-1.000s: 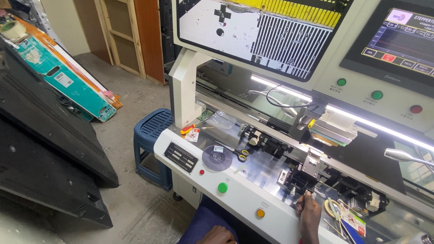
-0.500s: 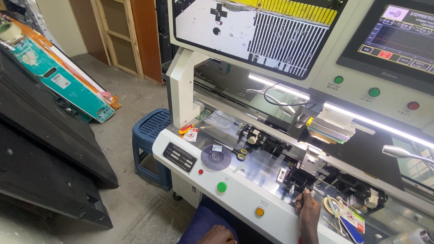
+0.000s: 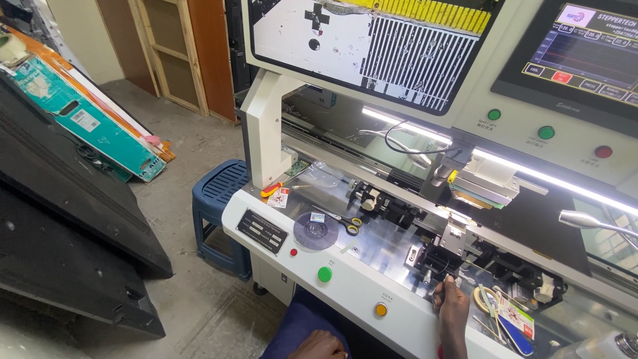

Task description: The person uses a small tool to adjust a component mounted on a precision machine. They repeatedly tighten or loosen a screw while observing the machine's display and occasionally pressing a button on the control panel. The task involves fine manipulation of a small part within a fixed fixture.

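Two right-hand fingers pinch a small black clamp; left hand rests loosely curled.

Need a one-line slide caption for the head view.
Right hand touches the black fixture on a white bonding machine; left hand rests in the lap.

Bright, even indoor light fills the scene, boosted by a white strip lamp glowing under the machine's upper housing and mirrored as glare on the steel deck. Two screens shine crisply. Focus is sharp throughout; wide-lens bending tilts the edges, and dark panels at left hold soft shadow.
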